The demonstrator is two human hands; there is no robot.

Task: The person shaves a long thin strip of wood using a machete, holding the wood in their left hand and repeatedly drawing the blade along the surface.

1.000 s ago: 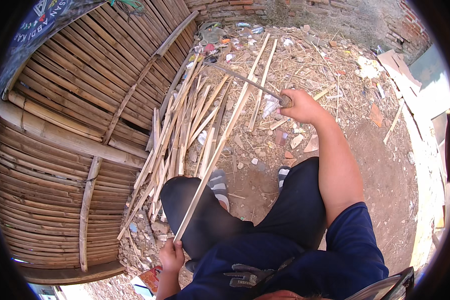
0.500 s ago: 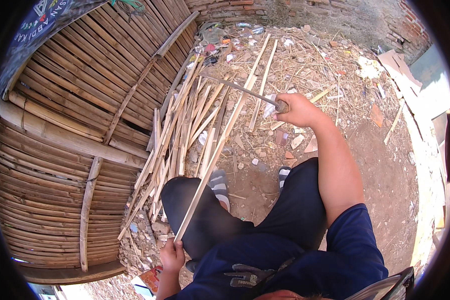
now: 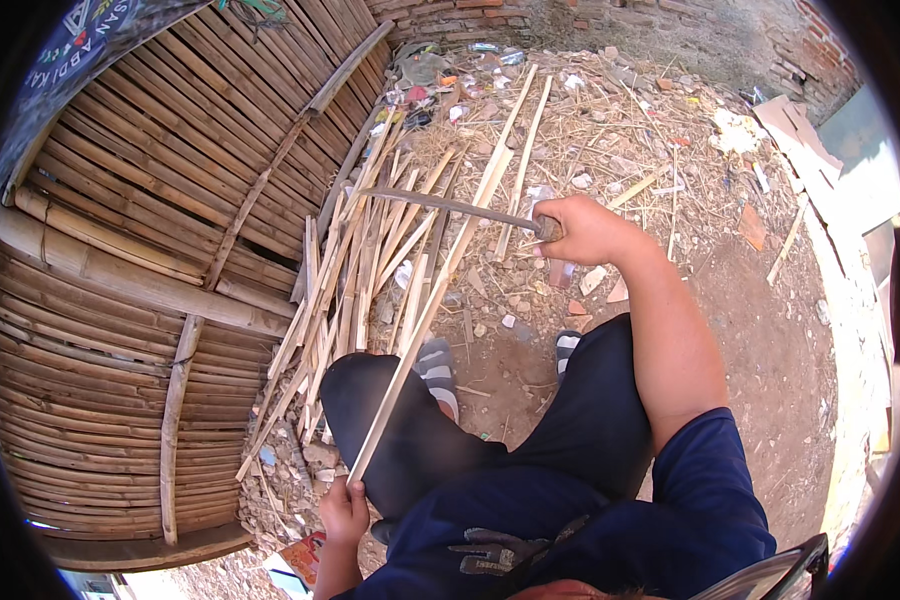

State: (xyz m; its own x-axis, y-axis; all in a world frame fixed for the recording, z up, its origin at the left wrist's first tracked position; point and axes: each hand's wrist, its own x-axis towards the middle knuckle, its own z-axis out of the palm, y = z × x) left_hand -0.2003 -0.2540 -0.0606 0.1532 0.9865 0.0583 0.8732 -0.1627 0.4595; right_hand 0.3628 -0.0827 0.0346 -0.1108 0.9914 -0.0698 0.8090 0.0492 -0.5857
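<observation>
Low at the left, my left hand (image 3: 345,512) is closed round the near end of a long pale bamboo strip (image 3: 402,375). The strip slants up and away over my left knee. My right hand (image 3: 582,232) grips the handle of a long, narrow dark blade that looks like a machete (image 3: 440,203). Its blade points left and crosses the strip at the strip's far part; whether the two touch I cannot tell. Beyond the blade, the strip lines up with other pale pieces, so its far end is hard to make out.
A heap of split bamboo strips (image 3: 345,270) lies left of my feet, beside a slatted bamboo wall (image 3: 160,190). Rubble, straw and litter cover the ground (image 3: 610,130) ahead. A brick wall (image 3: 660,40) stands at the back, with a broken board (image 3: 800,140) at the right.
My right hand has moved slightly left and the machete's tip has swung nearer and to the left along the strip. The left hand and the bamboo strip have hardly moved.
</observation>
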